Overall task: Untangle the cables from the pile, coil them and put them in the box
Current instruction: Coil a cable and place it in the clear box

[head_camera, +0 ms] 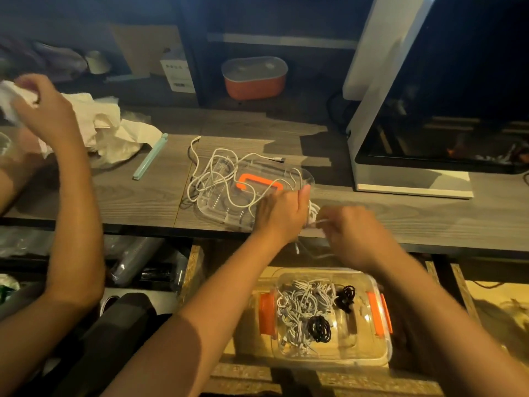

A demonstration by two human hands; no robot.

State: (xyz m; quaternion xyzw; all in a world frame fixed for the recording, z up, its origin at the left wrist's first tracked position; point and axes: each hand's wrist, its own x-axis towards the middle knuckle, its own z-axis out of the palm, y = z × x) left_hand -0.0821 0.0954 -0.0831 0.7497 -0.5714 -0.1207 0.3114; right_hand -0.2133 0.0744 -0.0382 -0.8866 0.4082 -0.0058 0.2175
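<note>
Many coiled cables [303, 308], white and black, lay in the clear box [372, 358] at six o'clock. The left hand [282, 210] gripped a half-hidden white cable [314, 213]; the right hand [353, 233] pinched it.

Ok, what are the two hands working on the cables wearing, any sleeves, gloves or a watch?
The left hand and right hand are both bare: no gloves, no watch or bracelet. The forearms are uncovered down to the frame's edge, so no sleeve shows.
</note>
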